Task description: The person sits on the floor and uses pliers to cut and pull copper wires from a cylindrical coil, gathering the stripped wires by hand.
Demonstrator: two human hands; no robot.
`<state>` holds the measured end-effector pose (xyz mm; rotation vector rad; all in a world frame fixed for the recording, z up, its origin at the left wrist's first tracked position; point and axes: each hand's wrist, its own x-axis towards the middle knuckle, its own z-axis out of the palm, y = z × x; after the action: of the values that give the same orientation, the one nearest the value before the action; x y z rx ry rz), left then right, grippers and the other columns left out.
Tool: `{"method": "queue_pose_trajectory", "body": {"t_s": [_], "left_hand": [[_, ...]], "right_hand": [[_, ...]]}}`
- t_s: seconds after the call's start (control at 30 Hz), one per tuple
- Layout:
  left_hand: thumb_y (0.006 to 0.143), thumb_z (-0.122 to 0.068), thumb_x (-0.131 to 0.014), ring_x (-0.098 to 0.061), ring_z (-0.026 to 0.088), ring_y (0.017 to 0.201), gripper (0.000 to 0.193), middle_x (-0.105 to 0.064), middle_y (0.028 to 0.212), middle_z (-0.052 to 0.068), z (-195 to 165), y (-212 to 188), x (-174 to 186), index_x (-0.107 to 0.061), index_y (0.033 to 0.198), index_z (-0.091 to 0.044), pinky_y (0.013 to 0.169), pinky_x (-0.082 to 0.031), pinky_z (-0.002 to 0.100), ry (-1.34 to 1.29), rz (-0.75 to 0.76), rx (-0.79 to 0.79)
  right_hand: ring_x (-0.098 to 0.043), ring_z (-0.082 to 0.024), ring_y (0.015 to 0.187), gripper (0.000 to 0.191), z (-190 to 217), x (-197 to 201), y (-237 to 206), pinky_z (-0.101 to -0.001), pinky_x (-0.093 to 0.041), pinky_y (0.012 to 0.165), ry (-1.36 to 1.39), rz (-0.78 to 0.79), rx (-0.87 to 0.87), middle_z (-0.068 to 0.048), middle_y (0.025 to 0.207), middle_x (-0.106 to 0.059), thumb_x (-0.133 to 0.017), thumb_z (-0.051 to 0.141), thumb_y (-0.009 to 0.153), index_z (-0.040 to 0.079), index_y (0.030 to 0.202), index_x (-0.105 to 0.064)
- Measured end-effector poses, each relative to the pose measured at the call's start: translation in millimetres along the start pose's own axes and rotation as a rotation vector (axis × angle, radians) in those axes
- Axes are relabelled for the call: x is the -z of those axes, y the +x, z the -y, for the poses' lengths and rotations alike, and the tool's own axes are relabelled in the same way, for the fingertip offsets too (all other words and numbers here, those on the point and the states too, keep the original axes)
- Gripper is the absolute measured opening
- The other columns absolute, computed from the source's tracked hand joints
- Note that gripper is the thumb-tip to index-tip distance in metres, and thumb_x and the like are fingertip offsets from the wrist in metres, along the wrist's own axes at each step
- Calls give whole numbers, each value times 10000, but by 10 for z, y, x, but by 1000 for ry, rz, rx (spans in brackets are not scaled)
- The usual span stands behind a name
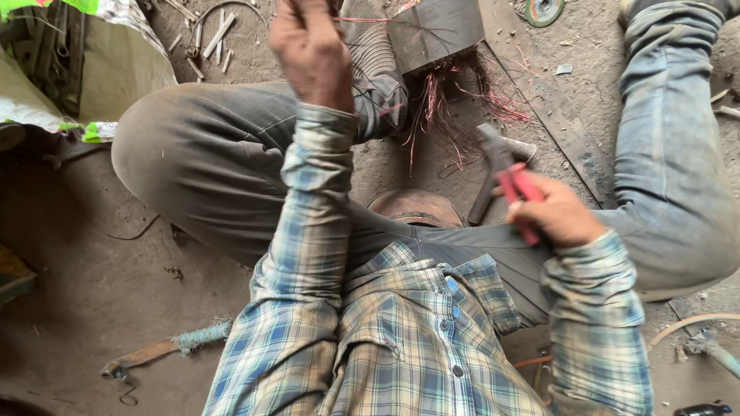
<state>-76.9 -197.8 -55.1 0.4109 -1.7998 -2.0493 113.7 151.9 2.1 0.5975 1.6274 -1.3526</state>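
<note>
Holding pliers and copper strands over a dirt floor

Gripping was the state of both hands as I watched from the head view.

Item one: right hand [559, 212], clenched around the red handles of a pair of pliers [505, 173]; the grey metal nose pointed up and away from the body, jaws apparently closed, with nothing I could see between them.

Item two: left hand [312, 50], raised near the top edge, grip closed on thin reddish copper wire strands [385, 21] that ran rightward toward a dark cylindrical motor core [435, 31].

Item three: a loose tuft of the same wire [455, 100] hung from the core's underside, spilling onto the dirt floor [100, 285].

Item four: the core lay beyond the left knee, well apart from the pliers.

Item five: a flat metal strip [559, 115] lay on the floor beside the tuft; a round disc [544, 10] sat at the top edge; a white sack [116, 62] stood at upper left.
</note>
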Motion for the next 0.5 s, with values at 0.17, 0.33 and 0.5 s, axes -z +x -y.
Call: {"method": "queue_pose_trajectory", "body": {"t_s": [0.17,0.33,0.5], "left_hand": [[1162,-246,-562,-429,94,501,360,-477,657,5,-929,26,207,-513,862,-53,490,-348,240,290,188,-301],[1209,-275,-508,-648,73,635,312,-618,783,10,-1545,-41,317,-623,1079,-16,583,-551,226,333,388,-204],[1249,-278,-498,-699,109,769,324,-715,926,46,-1388,72,211,-620,1104,-14,698,-612,252,126,460,-129]], "right_hand": [[-615,-263,713,407,-11,456,758,-447,-493,637,-482,-608,21,-85,829,-627,-652,157,845,111,1249,-624],[-599,-442,987,296,183,264,1239,-581,-425,909,-918,-1018,588,-200,1092,-653,-685,183,902,62,1169,-644],[-664,-324,1007,157,573,-404,1625,-508,-417,1061,-1040,-929,894,-110,1034,-719,-680,217,1008,108,1120,-688]]}}
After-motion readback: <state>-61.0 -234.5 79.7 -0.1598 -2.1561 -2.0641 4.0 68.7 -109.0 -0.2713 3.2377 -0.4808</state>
